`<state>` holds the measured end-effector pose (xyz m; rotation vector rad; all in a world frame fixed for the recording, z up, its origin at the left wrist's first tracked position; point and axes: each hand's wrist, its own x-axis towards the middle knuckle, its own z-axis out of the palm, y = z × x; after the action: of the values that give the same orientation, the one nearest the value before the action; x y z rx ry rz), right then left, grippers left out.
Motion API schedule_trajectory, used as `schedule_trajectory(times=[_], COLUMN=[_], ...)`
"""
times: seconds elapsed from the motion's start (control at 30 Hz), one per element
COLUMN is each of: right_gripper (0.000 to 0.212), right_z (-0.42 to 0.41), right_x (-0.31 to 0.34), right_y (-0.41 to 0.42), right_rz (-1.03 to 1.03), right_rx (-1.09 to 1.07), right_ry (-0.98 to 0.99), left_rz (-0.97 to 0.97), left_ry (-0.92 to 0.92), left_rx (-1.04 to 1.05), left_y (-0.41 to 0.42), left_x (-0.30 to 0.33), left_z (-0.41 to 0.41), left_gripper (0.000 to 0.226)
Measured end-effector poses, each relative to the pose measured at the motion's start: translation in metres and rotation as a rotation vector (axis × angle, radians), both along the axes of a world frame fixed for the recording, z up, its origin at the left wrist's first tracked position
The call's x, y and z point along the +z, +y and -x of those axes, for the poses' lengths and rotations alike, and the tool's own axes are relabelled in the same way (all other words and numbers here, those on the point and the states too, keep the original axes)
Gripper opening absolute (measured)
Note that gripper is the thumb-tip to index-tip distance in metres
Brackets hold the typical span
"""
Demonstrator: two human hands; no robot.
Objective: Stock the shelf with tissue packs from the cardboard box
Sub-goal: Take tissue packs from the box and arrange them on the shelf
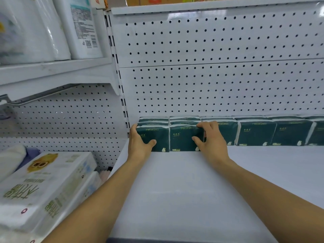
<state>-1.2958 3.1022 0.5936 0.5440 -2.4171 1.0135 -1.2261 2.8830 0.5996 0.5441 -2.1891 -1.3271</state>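
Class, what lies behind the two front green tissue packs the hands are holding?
More green packs stand behind the two front packs, then the pegboard. Only their tops show.

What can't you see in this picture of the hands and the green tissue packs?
- Cardboard box: nowhere in the head view.
- Tissue packs at the far right: cut off by the picture's edge, so the row's end is unknown.
- Packs behind the front ones: mostly hidden, no count possible.
- Left hand and right hand: they cover the sides of the packs they grip.
- Small print on the white bottle: too blurred to read.
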Motion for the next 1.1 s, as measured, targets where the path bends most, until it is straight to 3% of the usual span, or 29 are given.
schedule_trajectory(times=[0.07,0.17,0.3,0.5,0.83,1.1], right_gripper=[0.045,0.055,0.054,0.062,0.050,0.048], right_z=[-0.002,-0.010,-0.036,-0.100,-0.201,-0.296], right_x=[0.002,0.006,0.011,0.012,-0.013,-0.057], right_y=[0.002,0.005,0.011,0.020,0.000,-0.044], right_rz=[-0.069,-0.157,-0.245,-0.319,-0.306,-0.309], right_rx=[-0.050,-0.094,-0.035,0.169,0.514,0.801], right_ry=[0.051,0.174,0.280,0.296,0.456,0.550], left_rz=[0.061,0.312,0.613,1.006,1.083,0.965], left_ry=[-0.026,-0.096,-0.086,0.099,-0.031,-0.276], left_rx=[0.017,0.074,0.084,0.240,0.367,0.449], left_y=[-0.001,-0.005,0.010,0.046,0.070,0.059], left_x=[0.002,0.007,0.013,-0.003,-0.047,-0.095], left_z=[-0.002,-0.009,-0.044,-0.122,-0.271,-0.391], left_gripper=[0.090,0.098,0.081,0.066,0.056,0.056])
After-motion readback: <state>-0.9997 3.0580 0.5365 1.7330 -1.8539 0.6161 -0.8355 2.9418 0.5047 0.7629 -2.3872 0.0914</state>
